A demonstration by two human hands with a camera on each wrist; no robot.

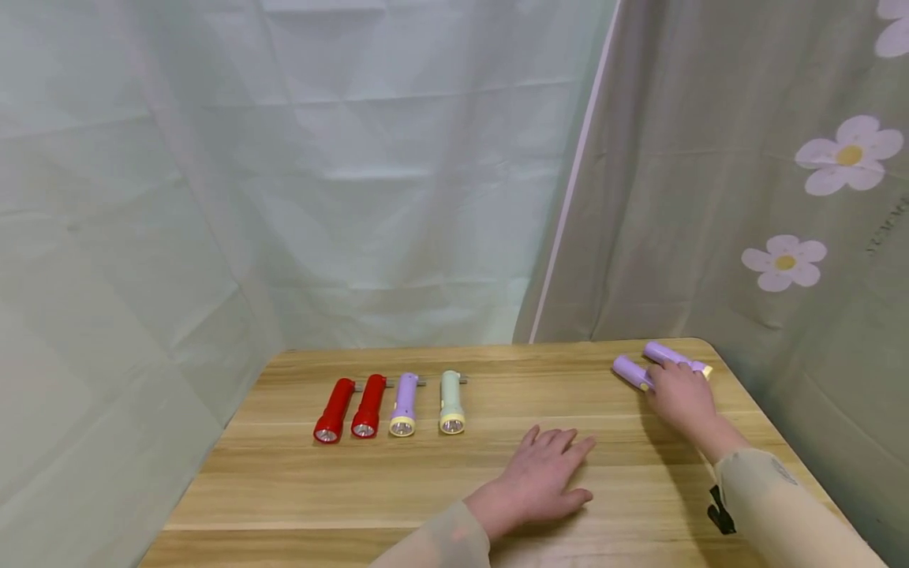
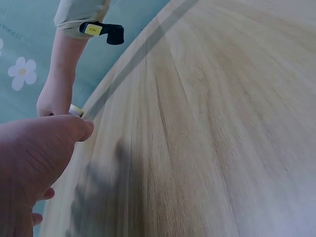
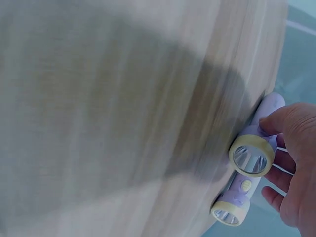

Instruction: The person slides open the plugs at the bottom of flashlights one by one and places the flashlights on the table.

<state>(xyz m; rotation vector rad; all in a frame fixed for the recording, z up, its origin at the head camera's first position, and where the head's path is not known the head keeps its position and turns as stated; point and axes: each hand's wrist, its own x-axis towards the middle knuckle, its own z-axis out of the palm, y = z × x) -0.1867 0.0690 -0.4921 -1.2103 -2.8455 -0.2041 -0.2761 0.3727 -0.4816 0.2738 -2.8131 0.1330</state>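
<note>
My right hand [image 1: 682, 398] is at the table's far right corner, over two purple flashlights. In the right wrist view, its thumb and fingers pinch one purple flashlight [image 3: 269, 106] just behind the yellow-rimmed lens. Close beside that one lies the other purple flashlight [image 3: 229, 210], under the fingers, partly covered in the head view. My left hand [image 1: 536, 481] is low over the front middle of the table, fingers spread, holding nothing. Left of it are a red flashlight [image 1: 335, 410], a second red flashlight [image 1: 369, 406], a purple flashlight [image 1: 405, 402] and a pale green flashlight [image 1: 450, 401], lenses facing me.
The wooden table [image 1: 298, 481] carries all the flashlights. Pale curtains [image 1: 398, 173] hang behind and at both sides, with white flowers [image 1: 784, 263] printed on the right one. A black clip [image 1: 720, 511] is at my right sleeve.
</note>
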